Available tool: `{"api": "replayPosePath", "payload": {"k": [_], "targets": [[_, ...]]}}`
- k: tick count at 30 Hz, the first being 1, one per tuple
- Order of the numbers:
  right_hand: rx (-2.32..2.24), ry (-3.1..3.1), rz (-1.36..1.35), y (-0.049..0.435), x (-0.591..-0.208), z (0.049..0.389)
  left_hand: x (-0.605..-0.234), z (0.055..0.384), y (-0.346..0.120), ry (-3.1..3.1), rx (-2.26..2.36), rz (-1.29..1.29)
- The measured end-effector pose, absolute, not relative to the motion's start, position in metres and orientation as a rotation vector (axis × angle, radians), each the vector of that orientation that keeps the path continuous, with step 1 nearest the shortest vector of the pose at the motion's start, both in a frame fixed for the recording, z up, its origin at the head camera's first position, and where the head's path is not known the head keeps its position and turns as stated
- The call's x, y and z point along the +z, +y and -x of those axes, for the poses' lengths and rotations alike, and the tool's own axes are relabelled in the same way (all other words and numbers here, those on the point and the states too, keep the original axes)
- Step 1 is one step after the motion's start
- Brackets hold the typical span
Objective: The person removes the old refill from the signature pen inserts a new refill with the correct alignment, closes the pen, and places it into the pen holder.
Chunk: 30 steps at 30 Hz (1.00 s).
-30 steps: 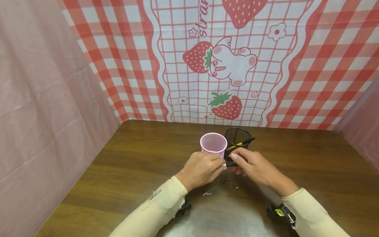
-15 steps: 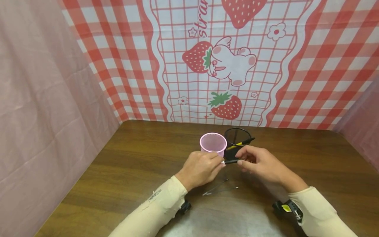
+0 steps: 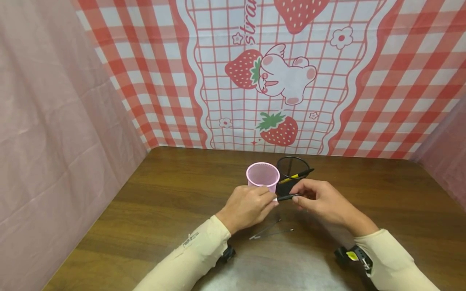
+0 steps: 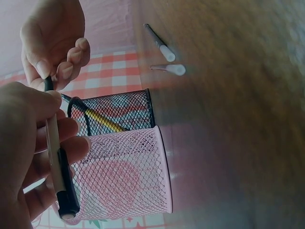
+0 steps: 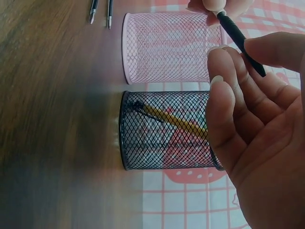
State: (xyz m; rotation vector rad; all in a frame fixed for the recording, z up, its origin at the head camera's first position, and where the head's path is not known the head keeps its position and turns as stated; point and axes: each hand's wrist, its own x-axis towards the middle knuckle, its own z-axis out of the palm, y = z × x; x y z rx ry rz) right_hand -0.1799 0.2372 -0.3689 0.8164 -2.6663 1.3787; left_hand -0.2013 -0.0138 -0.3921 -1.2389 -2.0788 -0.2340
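Note:
My left hand (image 3: 247, 206) grips a pen with a pale barrel (image 4: 53, 138), a black clip and a black front section (image 5: 233, 33). At the pen's tapered black end, the thumb and fingers of my right hand (image 3: 325, 202) pinch it. The pen lies roughly level between both hands, just in front of two mesh pen holders. Two thin pen refills (image 3: 274, 232) lie on the table below the hands, their white ends (image 4: 167, 53) plain in the left wrist view. Whether the black end is turning cannot be made out.
A pink mesh pen holder (image 3: 263, 178) stands upright behind my left hand. Close to its right is a black mesh pen holder (image 5: 164, 157), with a yellow-and-black pen (image 3: 296, 176) leaning inside. A checked strawberry cloth (image 3: 233, 101) hangs behind the brown table (image 3: 174, 194).
My right hand has shifted right along the pen to its tapered end, showing more of the black section. My left hand has stayed nearly still.

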Motion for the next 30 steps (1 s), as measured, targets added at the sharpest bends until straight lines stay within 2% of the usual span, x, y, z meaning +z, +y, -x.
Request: {"api": "replayPosePath", "payload": {"k": [14, 30], "targets": [[1.261, -2.525, -0.945, 0.226, -0.37, 0.177, -0.392, 0.201, -0.014, -2.075, -0.247, 1.259], [1.32, -2.591, -0.91, 0.223, -0.372, 0.176, -0.392, 0.203, -0.014, -1.989, -0.213, 1.263]]}}
